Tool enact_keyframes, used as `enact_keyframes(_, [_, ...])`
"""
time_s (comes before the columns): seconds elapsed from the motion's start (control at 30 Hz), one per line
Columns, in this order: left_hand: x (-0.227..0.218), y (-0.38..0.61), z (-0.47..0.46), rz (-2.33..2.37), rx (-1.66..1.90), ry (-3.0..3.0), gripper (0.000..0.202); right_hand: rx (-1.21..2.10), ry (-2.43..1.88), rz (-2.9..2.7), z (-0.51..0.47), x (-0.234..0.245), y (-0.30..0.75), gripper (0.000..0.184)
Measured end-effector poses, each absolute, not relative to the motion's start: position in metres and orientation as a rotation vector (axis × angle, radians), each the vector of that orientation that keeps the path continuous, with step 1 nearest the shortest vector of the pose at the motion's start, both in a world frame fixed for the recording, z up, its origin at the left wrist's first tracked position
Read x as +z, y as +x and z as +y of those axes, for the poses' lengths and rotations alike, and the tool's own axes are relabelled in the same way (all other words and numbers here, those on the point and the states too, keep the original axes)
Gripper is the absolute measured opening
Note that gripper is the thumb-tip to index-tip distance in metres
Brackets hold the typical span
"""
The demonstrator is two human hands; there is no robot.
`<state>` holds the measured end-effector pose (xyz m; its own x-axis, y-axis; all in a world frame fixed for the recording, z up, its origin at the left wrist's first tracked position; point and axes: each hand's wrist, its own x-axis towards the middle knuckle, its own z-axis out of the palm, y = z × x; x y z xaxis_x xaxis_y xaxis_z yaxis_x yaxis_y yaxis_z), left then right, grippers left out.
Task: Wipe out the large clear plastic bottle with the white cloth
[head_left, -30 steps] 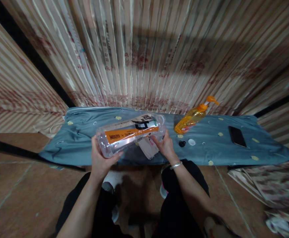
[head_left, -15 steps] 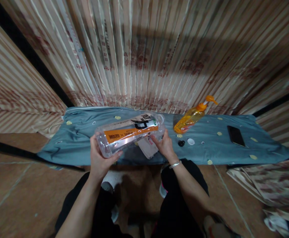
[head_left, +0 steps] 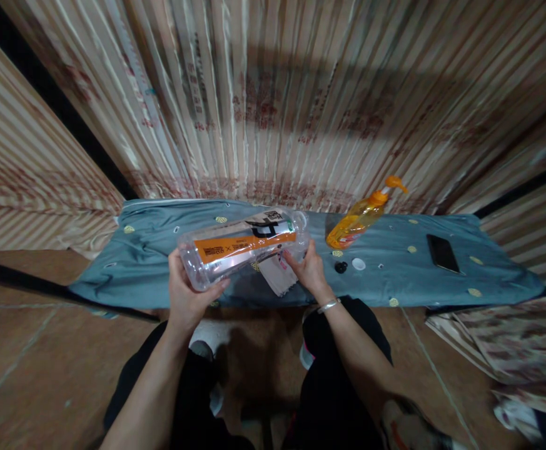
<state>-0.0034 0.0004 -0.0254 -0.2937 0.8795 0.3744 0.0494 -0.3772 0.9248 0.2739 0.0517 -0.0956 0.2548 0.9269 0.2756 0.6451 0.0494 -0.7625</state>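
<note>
Between my two hands lies a large clear plastic bottle [head_left: 244, 244] on its side, tilted, with an orange and silver label. My left hand [head_left: 191, 290] is wrapped round its base end. My right hand [head_left: 309, 269] grips the bottle near its neck, thumb along the lower side. Under the bottle, close to my right hand, a pale cloth [head_left: 278, 275] with a ragged edge hangs down toward the table; whether my fingers also hold it I cannot tell. The bottle's neck points right, and its opening shows no lid that I can make out.
A pump bottle [head_left: 354, 222] of yellow-orange liquid stands right of the bottle. Before it lie a small black cap [head_left: 341, 267] and a white disc [head_left: 358, 264]. A black phone [head_left: 442, 253] rests farther right on the blue cloth-covered table [head_left: 404, 269]. Striped curtains [head_left: 263, 125] hang behind.
The bottle has rolled slightly in my hands, so the orange band and lettering sit a little differently. Both hands keep their grip. The whole view has shifted slightly.
</note>
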Motion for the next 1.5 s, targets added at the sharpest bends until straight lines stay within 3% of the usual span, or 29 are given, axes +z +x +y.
enact_keyframes(1.5, [-0.033,-0.004,0.009,1.169,1.764,1.459,0.092,0.326,-1.660,-1.493,0.055,-0.105,0.279,0.060])
